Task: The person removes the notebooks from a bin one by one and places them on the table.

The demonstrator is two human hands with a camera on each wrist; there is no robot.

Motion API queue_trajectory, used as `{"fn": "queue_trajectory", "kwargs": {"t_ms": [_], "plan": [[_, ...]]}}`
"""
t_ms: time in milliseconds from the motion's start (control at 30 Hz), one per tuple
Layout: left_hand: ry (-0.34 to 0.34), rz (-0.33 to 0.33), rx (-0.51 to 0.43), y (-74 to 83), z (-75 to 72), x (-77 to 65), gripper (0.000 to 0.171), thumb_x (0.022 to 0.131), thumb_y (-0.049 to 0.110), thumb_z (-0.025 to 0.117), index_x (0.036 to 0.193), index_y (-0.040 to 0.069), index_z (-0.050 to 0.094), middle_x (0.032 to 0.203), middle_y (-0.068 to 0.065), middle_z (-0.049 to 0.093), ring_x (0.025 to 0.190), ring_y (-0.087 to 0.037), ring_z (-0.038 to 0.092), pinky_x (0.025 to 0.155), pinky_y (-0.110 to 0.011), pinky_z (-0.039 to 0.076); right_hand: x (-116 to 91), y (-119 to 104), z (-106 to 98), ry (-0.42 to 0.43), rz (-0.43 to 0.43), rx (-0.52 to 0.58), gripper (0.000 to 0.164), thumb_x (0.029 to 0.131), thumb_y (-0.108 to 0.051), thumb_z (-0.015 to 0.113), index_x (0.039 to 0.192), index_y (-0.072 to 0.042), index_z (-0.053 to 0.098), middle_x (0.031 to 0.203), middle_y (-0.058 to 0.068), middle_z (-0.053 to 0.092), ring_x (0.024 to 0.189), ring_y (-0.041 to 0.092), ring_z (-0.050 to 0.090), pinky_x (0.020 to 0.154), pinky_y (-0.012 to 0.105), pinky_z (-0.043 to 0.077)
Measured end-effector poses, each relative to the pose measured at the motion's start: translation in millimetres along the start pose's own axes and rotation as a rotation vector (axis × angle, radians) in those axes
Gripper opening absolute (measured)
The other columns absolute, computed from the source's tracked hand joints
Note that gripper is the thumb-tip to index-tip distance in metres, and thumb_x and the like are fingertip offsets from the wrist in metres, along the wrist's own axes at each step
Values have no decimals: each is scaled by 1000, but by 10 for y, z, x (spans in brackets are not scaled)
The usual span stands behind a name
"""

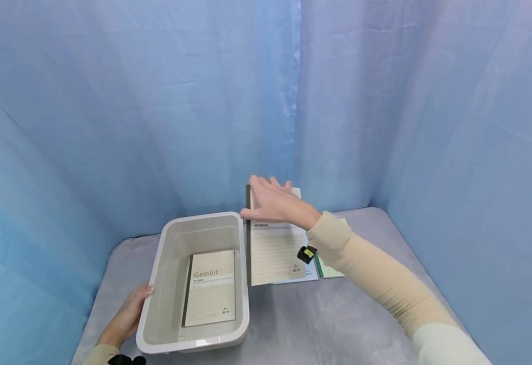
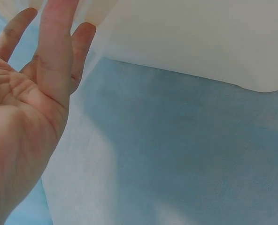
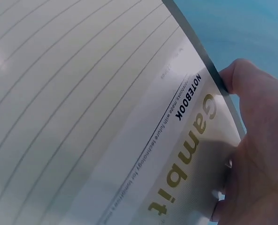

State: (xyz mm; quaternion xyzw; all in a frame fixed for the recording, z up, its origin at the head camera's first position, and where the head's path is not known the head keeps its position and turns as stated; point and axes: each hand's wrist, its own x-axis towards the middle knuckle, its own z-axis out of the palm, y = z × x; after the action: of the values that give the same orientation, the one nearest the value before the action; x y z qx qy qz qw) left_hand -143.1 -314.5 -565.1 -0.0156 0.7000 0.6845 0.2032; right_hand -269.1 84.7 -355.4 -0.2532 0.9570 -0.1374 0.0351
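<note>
Blue curtains [image 1: 193,101] fill the upper part of the head view, falling behind a grey padded surface [image 1: 293,324] across the bottom. At the centre of the frame, the right hand [image 1: 272,203] pinches the top end of a cream notebook [image 1: 272,258], its thumb at the dark spine; the right wrist view shows "Gambit" printed near that grip. The held notebook is just right of a pale plastic tub [image 1: 193,344] at lower centre-left. Left of the tub, the left hand [image 1: 129,312] rests against its side, and the left wrist view shows those fingers spread and nearly straight. Inside the tub, a second cream notebook [image 1: 213,299] lies flat, cover up. Partly behind the held notebook, right of centre, is a light blue notebook [image 1: 310,274]; farther right, a green notebook [image 1: 330,271] is partly covered by the beige sleeve [image 1: 375,274].
</note>
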Motion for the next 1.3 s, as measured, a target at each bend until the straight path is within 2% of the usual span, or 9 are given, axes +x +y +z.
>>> {"fn": "queue_trajectory", "kwargs": {"t_ms": [300,500,567,700,833,933,1067,1167,1300], "plan": [[-33,25,-16,-7,-23,-13,71,109,39,30,156,-9,8,117,-3,66,104,-17,66,86,-36,56,-333,394,524,-55,6,-32,57,90,-56,59,125,-12,45,111,5,52,94,28,41,80,54,26],[-42,48,-32,-33,-30,-20,60,109,35,30,153,-5,22,116,-5,67,102,-18,67,85,-36,56,-462,514,975,-128,21,-63,51,89,-58,59,112,-15,45,102,3,51,95,28,44,86,63,31],[-42,44,-36,-33,-32,-15,61,109,36,31,153,-4,21,116,-5,67,103,-18,66,86,-35,56,-482,540,1130,-143,30,-54,50,88,-57,59,112,-15,46,101,4,51,94,28,44,87,66,30],[-24,31,-31,-14,-24,-3,69,108,37,31,157,-7,9,117,-4,66,104,-17,66,86,-35,56,-505,563,1397,-176,56,-31,56,89,-56,60,122,-12,49,108,7,54,98,30,46,91,70,31],[-20,35,-29,-11,-14,3,70,108,37,31,156,-9,9,116,-4,66,104,-18,66,85,-35,56,-520,570,1603,-228,96,-14,69,91,-58,60,138,-9,46,135,16,53,126,42,46,99,76,26],[-3,24,-29,-7,6,12,70,108,38,31,156,-8,11,115,-4,66,103,-18,66,85,-35,56,-525,584,1742,-262,119,-13,70,91,-58,60,138,-10,46,142,18,51,134,45,42,101,77,24],[32,-3,-25,11,27,12,70,107,39,31,158,-5,10,114,-4,65,102,-17,65,84,-35,56,-532,607,1921,-305,146,-36,68,91,-58,61,137,-9,48,136,17,54,126,40,47,101,74,26],[35,-6,-25,9,30,6,70,107,39,31,158,-5,10,115,-5,65,102,-18,65,85,-35,56,-542,631,2033,-327,169,-48,70,91,-60,62,138,-9,48,134,17,55,123,37,49,101,73,28],[38,-2,-24,-6,28,8,70,107,39,32,157,-6,12,115,-6,65,102,-19,65,84,-35,55,-547,658,2141,-332,183,-40,67,90,-61,63,132,-11,51,125,14,57,114,35,51,98,71,30]]}}
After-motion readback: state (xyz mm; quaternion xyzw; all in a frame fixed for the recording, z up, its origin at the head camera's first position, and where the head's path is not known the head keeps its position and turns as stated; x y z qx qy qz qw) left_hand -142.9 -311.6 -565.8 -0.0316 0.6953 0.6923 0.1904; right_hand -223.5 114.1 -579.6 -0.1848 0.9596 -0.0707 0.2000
